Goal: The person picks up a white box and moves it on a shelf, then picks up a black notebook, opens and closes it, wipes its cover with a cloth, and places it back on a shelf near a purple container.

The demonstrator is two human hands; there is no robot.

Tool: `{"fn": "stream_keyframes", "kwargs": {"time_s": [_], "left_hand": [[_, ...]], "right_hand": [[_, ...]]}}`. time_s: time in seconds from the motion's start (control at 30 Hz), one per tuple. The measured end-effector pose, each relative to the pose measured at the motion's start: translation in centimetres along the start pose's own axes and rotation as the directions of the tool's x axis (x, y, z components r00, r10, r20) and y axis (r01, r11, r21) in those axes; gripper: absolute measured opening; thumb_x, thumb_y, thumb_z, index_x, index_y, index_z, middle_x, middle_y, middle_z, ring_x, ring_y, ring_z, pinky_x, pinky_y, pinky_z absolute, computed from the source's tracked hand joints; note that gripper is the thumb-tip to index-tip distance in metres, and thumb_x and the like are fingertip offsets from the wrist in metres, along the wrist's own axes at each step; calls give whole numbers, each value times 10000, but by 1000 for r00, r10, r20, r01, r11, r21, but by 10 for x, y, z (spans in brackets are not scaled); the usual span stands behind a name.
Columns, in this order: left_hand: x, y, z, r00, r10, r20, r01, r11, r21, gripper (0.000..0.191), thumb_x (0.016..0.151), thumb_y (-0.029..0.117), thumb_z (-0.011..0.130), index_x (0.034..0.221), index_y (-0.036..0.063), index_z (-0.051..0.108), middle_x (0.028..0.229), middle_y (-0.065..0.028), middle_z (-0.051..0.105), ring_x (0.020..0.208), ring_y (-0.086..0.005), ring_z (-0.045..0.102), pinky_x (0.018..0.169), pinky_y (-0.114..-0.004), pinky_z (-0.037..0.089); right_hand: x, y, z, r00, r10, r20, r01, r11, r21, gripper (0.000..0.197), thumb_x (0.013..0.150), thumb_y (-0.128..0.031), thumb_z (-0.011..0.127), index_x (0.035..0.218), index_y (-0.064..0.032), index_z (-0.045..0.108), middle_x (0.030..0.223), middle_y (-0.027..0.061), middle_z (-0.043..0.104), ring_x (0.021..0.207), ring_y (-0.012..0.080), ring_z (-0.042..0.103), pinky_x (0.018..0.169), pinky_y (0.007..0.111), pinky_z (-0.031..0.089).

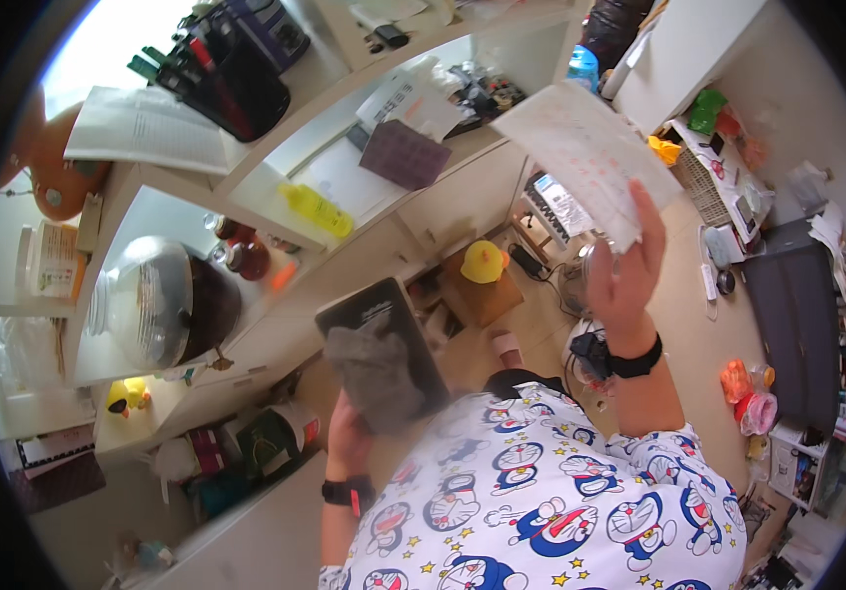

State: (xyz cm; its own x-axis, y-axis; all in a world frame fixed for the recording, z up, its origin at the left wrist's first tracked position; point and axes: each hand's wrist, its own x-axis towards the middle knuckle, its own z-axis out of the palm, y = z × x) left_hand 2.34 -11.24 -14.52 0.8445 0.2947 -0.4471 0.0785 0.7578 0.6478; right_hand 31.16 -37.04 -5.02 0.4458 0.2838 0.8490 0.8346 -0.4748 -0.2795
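Observation:
My right hand (625, 273) is raised and grips the lower edge of a thin white paper sheet (585, 147) with faint reddish writing, held up before the shelves. Lower and to the left, my left hand (349, 435) holds a dark, flat, book-like thing (367, 299) with pale edges. A crumpled grey cloth (375, 369) lies over its face, partly hiding it, and this area is blurred. Most of the left hand's fingers are hidden behind the flat thing and the cloth. Both wrists wear black bands.
White shelves ahead hold a black pen holder (231, 96), a yellow bottle (316, 210), a dark purple box (404, 155) and a large glass jar (165, 302). On the floor side are a yellow duck toy (483, 262) on a brown box, cables and a fan. A dark cabinet (791, 324) stands at right.

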Motion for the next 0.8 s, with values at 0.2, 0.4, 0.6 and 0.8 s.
{"fn": "stream_keyframes", "kwargs": {"time_s": [0.2,0.4,0.6,0.8], "left_hand": [[27,4,19,996,-63,63,61,997,36,500,893,81,437,1373,9,317,1343,-149,441,1207,-280,471,1011,-408,389],[46,11,31,991,-85,105,76,994,84,524,880,57,446,1383,12,306,1346,-146,441,1208,-280,473,1018,-409,384],[44,4,5,987,-78,139,73,997,37,541,854,34,450,1379,14,321,1335,-128,456,1198,-257,484,993,-386,404],[38,26,36,967,-57,250,48,998,41,557,852,39,460,1388,11,311,1336,-113,455,1203,-223,477,1002,-351,389]], "right_hand": [[-9,11,-7,999,15,35,-12,996,-92,278,812,-8,536,1074,76,572,1299,223,456,1125,350,488,937,392,408],[-8,12,-12,999,16,45,-10,993,-118,281,823,-19,533,1086,77,557,1284,223,469,1115,356,495,949,391,397],[-6,1,-10,993,23,117,-9,993,-117,278,877,-74,492,1103,86,516,1265,258,466,1116,393,488,942,435,395],[-8,-31,5,956,-17,294,-68,959,275,555,776,-204,667,1182,118,469,1299,262,426,1152,421,467,941,437,411]]}}
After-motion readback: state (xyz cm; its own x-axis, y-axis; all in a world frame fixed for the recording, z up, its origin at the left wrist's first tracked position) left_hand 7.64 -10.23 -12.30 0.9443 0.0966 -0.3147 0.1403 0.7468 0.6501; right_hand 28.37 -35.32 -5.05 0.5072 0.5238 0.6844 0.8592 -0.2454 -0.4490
